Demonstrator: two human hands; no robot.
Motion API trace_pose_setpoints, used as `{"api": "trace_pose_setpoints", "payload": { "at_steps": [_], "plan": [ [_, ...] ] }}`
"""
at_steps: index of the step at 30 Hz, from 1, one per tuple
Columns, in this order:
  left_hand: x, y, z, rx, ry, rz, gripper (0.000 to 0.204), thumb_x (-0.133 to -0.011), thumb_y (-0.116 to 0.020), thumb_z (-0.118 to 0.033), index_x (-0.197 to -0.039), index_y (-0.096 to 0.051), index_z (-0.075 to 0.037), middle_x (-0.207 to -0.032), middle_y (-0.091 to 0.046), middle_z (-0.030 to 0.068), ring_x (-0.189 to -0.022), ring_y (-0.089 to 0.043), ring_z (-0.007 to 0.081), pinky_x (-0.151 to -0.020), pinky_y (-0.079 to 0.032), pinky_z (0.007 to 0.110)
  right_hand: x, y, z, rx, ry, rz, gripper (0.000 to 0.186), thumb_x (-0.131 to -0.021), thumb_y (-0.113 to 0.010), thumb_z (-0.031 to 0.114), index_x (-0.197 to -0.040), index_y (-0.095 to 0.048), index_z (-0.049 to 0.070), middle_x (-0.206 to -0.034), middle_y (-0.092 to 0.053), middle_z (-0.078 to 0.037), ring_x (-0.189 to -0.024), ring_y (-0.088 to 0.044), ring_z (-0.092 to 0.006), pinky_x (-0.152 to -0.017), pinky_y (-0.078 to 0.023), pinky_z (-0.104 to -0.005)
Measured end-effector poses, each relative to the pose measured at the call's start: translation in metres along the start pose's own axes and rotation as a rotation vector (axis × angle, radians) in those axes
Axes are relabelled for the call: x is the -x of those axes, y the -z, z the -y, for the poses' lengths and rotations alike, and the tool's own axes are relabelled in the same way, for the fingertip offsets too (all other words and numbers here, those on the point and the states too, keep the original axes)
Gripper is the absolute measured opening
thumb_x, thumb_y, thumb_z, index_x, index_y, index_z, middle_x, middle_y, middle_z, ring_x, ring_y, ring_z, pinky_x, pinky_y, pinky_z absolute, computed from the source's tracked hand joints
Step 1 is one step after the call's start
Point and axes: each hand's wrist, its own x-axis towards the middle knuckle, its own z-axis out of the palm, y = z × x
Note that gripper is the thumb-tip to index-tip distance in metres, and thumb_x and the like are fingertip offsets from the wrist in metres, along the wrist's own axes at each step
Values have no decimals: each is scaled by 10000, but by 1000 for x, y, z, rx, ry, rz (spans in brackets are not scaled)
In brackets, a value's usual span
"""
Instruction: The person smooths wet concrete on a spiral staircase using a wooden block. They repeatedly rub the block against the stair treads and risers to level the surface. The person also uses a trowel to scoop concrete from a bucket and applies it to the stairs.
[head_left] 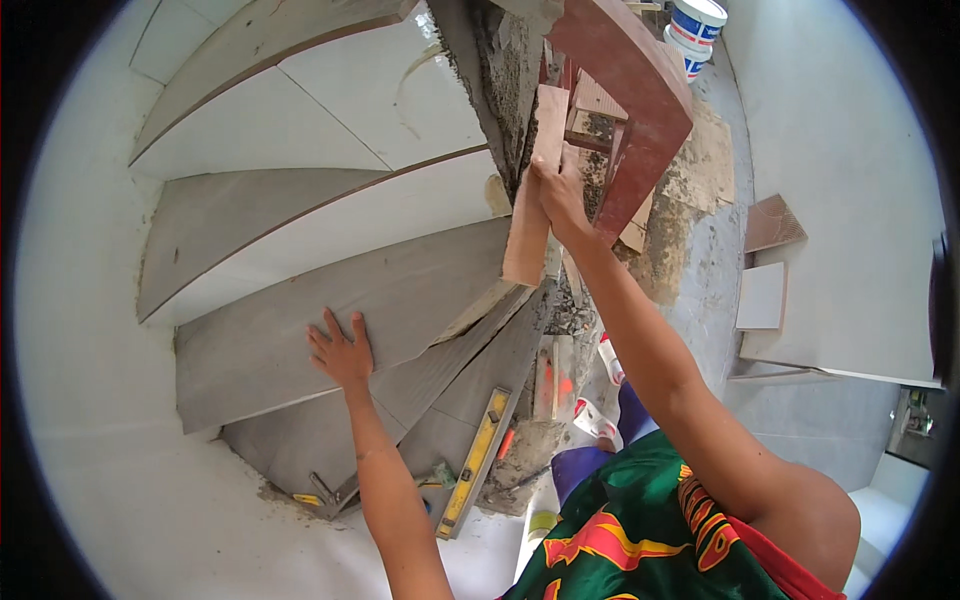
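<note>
My left hand (342, 350) lies flat with its fingers spread on a grey stair tread tile (280, 330). Toward the right end of the stairs, my right hand (563, 192) is closed around a long narrow tan strip (526, 245), which looks like a cut piece of tile seen from its back. The strip lies lengthwise along the rough cement side (500, 110) of the steps. Its lower end reaches the right end of the tread under my left hand. The fingers of my right hand are partly hidden.
A yellow spirit level (475, 462) and a hammer-like tool (322, 490) lie on the lower tiles. A dark red panel (650, 90) stands at the upper right, near white buckets (692, 32). Loose tile pieces (762, 297) lean against the right wall. White risers (350, 230) rise beyond.
</note>
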Motion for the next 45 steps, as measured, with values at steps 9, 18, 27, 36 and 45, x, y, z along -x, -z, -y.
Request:
{"api": "trace_pose_setpoints", "payload": {
  "at_steps": [9, 18, 27, 36, 45],
  "plan": [
    [0, 4, -2, -44, 13, -20, 768, -922, -316, -691, -1515, -282, -205, -1560, -182, 211, -1456, -127, 352, -1137, -109, 573, 11, -5, 25, -104, 41, 39, 609, -871, -582, 156, -1407, -363, -31, -1234, -568, -240, -1083, -583, -322, -954, -434, -364],
    [-3, 0, -4, -27, -34, -64, 759, -921, -327, -685, -1505, -313, -200, -1559, -191, 207, -1452, -141, 343, -1132, -121, 569, -19, 4, -15, -69, 29, 11, 546, -889, -559, 199, -1381, -411, 15, -1137, -614, -192, -1019, -595, -286, -899, -458, -369],
    [-2, 1, -4, -53, -24, -82, 738, -925, -320, -682, -1502, -319, -222, -1551, -210, 203, -1448, -153, 343, -1134, -128, 572, 12, -1, 39, -115, 107, 48, 502, -922, -569, 126, -1392, -427, 24, -1177, -612, -158, -1008, -585, -220, -904, -460, -330],
    [1, 9, -7, -31, -12, -50, 733, -925, -333, -677, -1510, -299, -237, -1559, -200, 190, -1453, -138, 350, -1141, -114, 567, -2, -1, 30, -171, 82, -49, 457, -893, -549, 133, -1318, -466, -12, -1139, -610, -173, -994, -580, -255, -890, -440, -349],
    [0, 3, -1, -37, 11, -43, 736, -921, -345, -674, -1508, -304, -232, -1566, -188, 181, -1455, -138, 334, -1138, -118, 564, 43, -14, 103, -192, 355, -9, 412, -910, -533, 51, -1312, -463, -1, -1068, -618, -103, -928, -565, -167, -827, -463, -309]
  ]
}}
